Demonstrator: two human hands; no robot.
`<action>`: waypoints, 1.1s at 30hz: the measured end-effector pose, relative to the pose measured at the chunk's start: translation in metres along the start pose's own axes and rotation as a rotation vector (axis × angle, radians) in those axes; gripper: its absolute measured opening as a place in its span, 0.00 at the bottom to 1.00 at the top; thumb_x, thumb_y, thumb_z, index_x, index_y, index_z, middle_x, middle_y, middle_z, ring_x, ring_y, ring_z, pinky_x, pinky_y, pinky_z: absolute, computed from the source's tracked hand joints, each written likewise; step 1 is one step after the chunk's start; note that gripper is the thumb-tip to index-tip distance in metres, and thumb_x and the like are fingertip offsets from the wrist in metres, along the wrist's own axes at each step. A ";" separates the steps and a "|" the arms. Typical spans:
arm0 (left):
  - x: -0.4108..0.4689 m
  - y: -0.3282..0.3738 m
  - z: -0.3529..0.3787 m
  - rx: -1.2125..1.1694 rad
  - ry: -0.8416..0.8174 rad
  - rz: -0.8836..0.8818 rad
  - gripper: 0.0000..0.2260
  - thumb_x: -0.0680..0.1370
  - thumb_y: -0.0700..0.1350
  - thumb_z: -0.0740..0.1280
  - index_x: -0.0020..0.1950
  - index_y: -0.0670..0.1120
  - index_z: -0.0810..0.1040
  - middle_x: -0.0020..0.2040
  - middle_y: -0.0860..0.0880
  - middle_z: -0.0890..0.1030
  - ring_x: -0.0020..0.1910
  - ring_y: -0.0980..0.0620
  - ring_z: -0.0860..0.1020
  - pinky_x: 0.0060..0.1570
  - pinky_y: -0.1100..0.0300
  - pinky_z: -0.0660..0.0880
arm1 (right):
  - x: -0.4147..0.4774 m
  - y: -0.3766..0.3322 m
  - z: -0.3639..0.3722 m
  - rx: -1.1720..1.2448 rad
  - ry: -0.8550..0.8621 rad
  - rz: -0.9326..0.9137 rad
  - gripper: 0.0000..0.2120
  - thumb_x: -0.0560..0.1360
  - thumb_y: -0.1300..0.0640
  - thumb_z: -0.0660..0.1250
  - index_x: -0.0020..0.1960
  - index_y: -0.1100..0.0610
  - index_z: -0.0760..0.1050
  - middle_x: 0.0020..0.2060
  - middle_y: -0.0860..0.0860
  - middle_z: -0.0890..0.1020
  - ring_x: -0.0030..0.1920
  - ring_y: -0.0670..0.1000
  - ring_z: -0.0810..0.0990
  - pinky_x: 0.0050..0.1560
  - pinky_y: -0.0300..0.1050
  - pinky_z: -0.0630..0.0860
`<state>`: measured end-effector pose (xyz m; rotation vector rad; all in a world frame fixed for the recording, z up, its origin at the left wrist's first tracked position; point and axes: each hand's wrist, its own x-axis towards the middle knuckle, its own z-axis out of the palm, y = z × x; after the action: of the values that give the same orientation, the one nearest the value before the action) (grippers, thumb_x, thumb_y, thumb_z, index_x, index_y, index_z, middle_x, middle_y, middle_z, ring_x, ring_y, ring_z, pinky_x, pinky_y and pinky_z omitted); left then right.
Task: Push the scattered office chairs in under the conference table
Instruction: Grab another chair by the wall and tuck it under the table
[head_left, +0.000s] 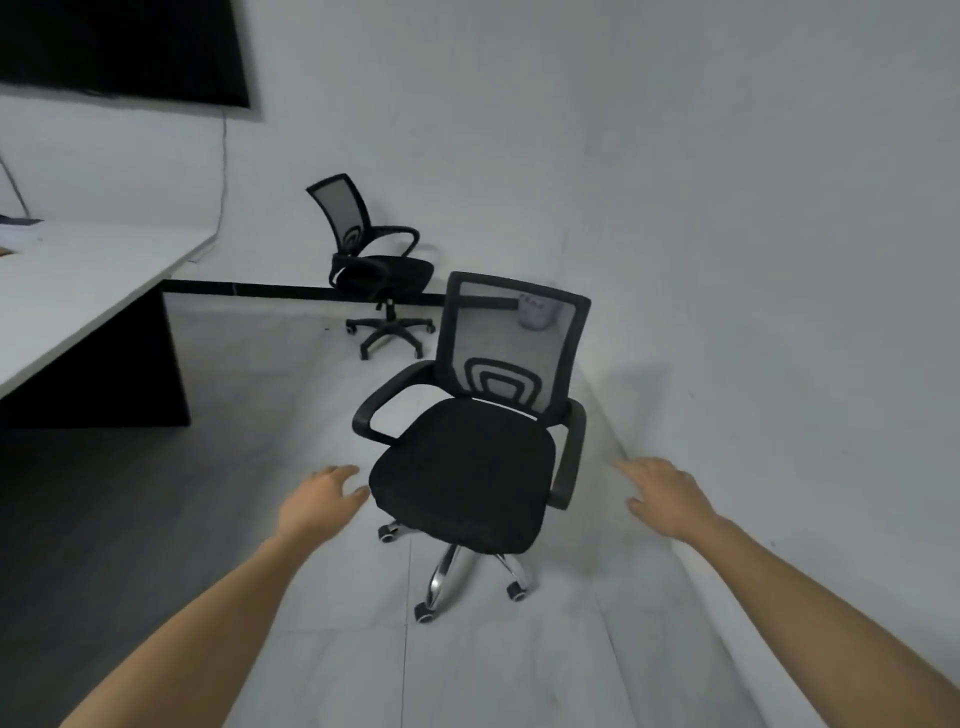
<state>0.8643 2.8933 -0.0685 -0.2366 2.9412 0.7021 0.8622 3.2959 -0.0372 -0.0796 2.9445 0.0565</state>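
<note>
Both empty, fingers spread: left hand (324, 499) and right hand (665, 501) flank near chair (467, 467), seat facing them

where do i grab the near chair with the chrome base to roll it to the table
Probably by its two armrests, coming from the front. The near chair faces you, its looped armrests stick out on both sides, and the left hand and right hand are open either side of it. The backrest is on the far side.

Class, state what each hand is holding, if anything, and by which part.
Nothing is held. The left hand and right hand reach open-fingered either side of the near chair, not gripping it.
</note>
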 end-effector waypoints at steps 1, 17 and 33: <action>0.013 0.015 0.005 0.012 -0.005 0.023 0.21 0.80 0.53 0.59 0.71 0.50 0.67 0.73 0.48 0.69 0.72 0.47 0.65 0.67 0.50 0.68 | 0.007 0.011 -0.001 0.010 0.010 0.016 0.27 0.78 0.53 0.58 0.75 0.49 0.55 0.72 0.54 0.64 0.71 0.55 0.62 0.67 0.49 0.63; 0.268 0.140 0.059 -0.092 -0.042 0.007 0.22 0.79 0.54 0.59 0.72 0.48 0.68 0.72 0.46 0.70 0.71 0.45 0.67 0.68 0.48 0.67 | 0.267 0.096 -0.055 -0.041 -0.056 0.019 0.28 0.79 0.53 0.57 0.76 0.50 0.51 0.76 0.55 0.57 0.75 0.55 0.55 0.73 0.51 0.57; 0.385 0.206 0.074 -0.113 -0.004 -0.275 0.25 0.80 0.54 0.58 0.75 0.48 0.61 0.75 0.44 0.64 0.74 0.41 0.60 0.70 0.43 0.61 | 0.486 0.141 -0.082 -0.005 -0.005 -0.160 0.27 0.79 0.57 0.56 0.76 0.53 0.53 0.76 0.58 0.54 0.75 0.58 0.55 0.71 0.54 0.59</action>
<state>0.4554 3.0596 -0.0978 -0.6333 2.7888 0.8235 0.3620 3.4083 -0.0468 -0.3140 2.9216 0.0412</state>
